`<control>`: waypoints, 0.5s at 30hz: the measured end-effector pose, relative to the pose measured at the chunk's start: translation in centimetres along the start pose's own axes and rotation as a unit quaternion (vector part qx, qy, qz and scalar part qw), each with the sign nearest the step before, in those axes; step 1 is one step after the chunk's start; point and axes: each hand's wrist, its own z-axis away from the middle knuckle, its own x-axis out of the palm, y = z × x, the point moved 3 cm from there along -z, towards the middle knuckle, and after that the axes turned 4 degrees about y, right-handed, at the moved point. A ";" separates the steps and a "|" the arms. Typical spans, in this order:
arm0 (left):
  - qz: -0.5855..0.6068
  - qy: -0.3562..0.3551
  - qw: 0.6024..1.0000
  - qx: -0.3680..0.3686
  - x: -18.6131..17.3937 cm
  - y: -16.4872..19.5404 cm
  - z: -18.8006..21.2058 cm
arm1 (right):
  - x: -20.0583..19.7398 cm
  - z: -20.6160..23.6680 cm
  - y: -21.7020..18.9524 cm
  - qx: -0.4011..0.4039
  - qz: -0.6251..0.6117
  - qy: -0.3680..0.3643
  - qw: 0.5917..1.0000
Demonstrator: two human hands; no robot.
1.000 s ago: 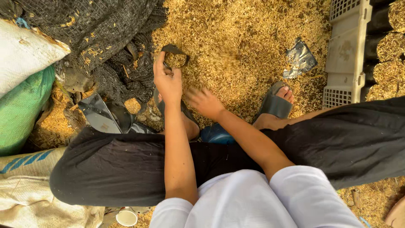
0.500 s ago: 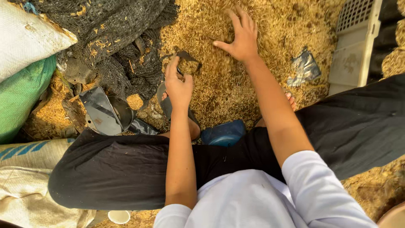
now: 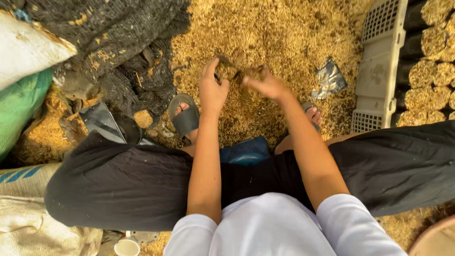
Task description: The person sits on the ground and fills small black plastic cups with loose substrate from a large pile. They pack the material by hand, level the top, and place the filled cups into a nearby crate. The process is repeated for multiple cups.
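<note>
both fingers (image 3: 215, 76) around husk-filled pouch (image 3: 232, 71)

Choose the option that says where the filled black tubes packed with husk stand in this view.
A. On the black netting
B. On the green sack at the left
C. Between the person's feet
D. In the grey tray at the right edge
D: the filled black tubes stand in rows beside the wall of the grey tray at the right edge, far from the green sack and the black netting.

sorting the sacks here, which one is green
The green sack at the left edge, wedged under the white sack; the woven sacks below it are beige.
</note>
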 end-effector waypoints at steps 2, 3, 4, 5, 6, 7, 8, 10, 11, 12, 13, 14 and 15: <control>0.015 -0.004 1.000 0.001 0.2 0.1 -0.2 | -2.0 1.2 0.4 0.018 -0.122 0.057 0.991; 0.021 0.016 0.999 0.043 0.1 0.4 -0.4 | -2.8 1.8 0.7 0.030 -0.128 0.106 0.986; 0.027 0.036 0.996 0.082 0.1 0.5 -0.4 | -3.2 2.6 1.0 0.041 -0.132 0.152 0.979; 0.023 0.034 0.997 0.070 0.1 0.2 -0.4 | -2.6 3.3 1.7 0.135 -0.069 0.102 0.983; 0.019 0.031 0.998 0.059 0.2 -0.1 -0.4 | -1.6 4.1 2.5 0.228 -0.007 0.053 0.972; 0.015 0.031 0.998 0.051 0.1 -0.4 -0.6 | -0.8 4.8 3.3 0.315 0.056 0.005 0.948; 0.011 0.031 0.999 0.041 0.0 -0.7 -0.7 | 1.0 4.9 3.3 0.281 0.128 -0.067 0.949; 0.004 0.031 0.999 0.017 -0.3 -1.5 -0.6 | 3.1 4.6 3.5 0.264 0.145 -0.093 0.949; -0.002 0.049 0.998 0.043 -0.7 -1.7 -0.5 | 3.9 4.1 3.5 0.280 0.092 -0.049 0.954; -0.007 0.066 0.995 0.070 -1.1 -1.7 -0.4 | 4.2 3.8 3.5 0.294 0.038 -0.004 0.955; -0.013 0.083 0.992 0.095 -1.5 -1.9 -0.2 | 4.3 3.3 3.1 0.267 -0.057 0.014 0.962; -0.003 0.075 0.996 0.057 -1.8 -2.3 0.0 | 4.0 2.8 2.4 0.237 -0.152 0.029 0.959; 0.009 0.067 0.998 0.020 -2.1 -2.8 0.1 | 3.4 2.4 1.7 0.206 -0.246 0.045 0.946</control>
